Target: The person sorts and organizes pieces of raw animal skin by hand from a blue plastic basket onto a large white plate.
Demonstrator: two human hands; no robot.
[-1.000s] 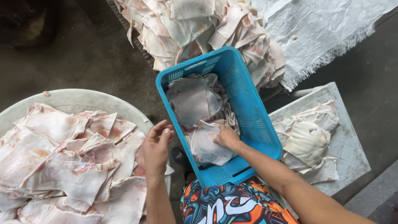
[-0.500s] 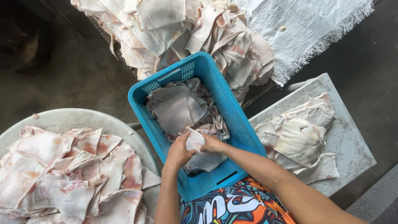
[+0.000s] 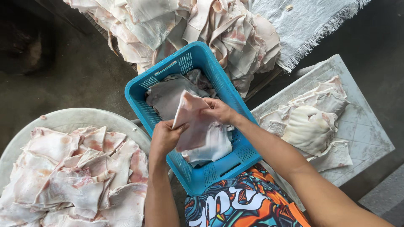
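Pale skin piece (image 3: 194, 122) pinched by left hand (image 3: 165, 138) and right hand (image 3: 219, 110), over blue basket (image 3: 145, 108)

The blue basket (image 3: 219, 168) is moulded plastic, its walls perforated and faintly glossy. The pale skin piece (image 3: 191, 122) looks soft, damp and smooth, like the slick pinkish pieces heaped in the round tray (image 3: 71, 120), itself matt whitish plastic. The white board (image 3: 362, 138) looks scored and dull. A woven white sack (image 3: 307, 21) frays at its edge.
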